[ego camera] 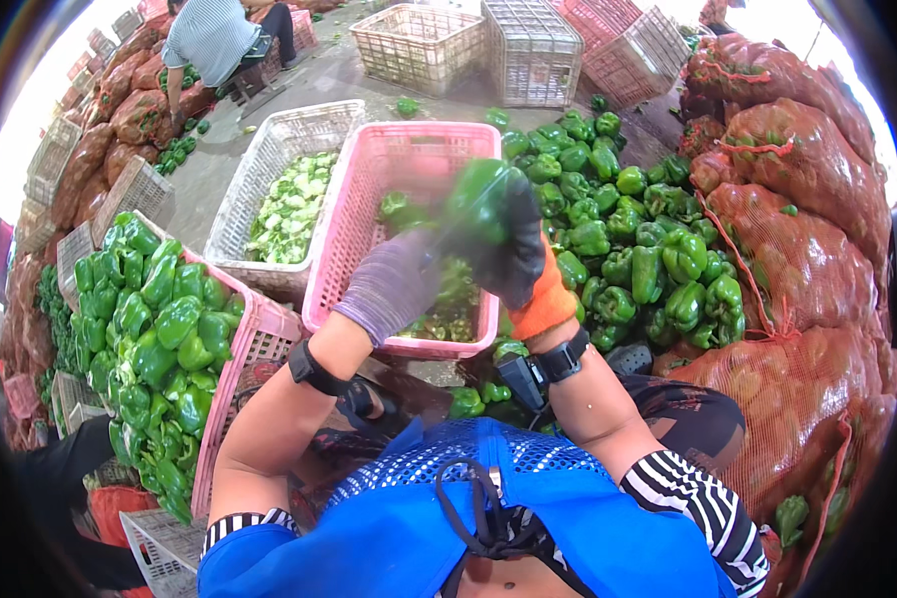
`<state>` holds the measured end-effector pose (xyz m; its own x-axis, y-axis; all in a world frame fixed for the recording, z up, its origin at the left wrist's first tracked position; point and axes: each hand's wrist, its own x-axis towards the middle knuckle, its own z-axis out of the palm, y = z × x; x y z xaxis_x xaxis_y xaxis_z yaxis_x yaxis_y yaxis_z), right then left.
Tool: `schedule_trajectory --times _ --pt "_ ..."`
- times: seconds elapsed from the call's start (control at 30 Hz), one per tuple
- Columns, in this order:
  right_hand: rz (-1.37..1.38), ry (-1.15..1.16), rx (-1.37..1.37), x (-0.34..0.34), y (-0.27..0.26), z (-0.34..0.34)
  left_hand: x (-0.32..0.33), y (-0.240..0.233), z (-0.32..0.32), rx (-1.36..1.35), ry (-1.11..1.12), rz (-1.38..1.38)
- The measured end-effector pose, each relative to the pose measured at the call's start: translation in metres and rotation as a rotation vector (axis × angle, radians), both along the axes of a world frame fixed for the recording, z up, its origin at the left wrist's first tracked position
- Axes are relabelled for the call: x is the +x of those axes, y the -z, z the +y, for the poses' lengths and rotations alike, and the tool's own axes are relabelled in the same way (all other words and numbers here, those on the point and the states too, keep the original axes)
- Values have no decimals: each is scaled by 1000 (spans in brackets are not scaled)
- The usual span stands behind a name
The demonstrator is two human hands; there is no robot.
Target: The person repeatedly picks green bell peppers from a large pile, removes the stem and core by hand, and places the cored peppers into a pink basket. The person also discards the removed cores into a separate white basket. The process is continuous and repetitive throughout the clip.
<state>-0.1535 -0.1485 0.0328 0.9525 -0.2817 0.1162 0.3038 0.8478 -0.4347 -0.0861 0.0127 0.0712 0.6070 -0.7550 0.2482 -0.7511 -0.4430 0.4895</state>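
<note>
My right hand point(519, 254), in an orange knit glove with a dark coated palm, is closed around a green bell pepper point(478, 198) above a pink plastic crate point(329, 247). Close against the pepper is my left hand point(396, 280) in a purple-grey knit glove; motion blur hides its fingers, so whether it holds anything cannot be told. Inside the pink crate lie green pepper pieces point(456, 299). Beside it, a whitish crate point(228, 224) holds pale green scraps point(291, 209). A heap of whole green bell peppers point(605, 232) lies on the floor to the right.
At the left a tilted pink crate point(228, 359) is piled with green peppers point(164, 336). Red mesh sacks point(800, 254) line the right side. Several crates point(418, 48) stand beyond. A co-worker point(213, 41) sits at the upper left; dark-clothed legs point(67, 493) show at the lower left.
</note>
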Motion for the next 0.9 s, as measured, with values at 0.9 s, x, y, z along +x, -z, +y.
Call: schedule_trajectory --times 0.9 --pt "311 -81 -1529 15 19 -20 81 66 45 -358 -163 1132"
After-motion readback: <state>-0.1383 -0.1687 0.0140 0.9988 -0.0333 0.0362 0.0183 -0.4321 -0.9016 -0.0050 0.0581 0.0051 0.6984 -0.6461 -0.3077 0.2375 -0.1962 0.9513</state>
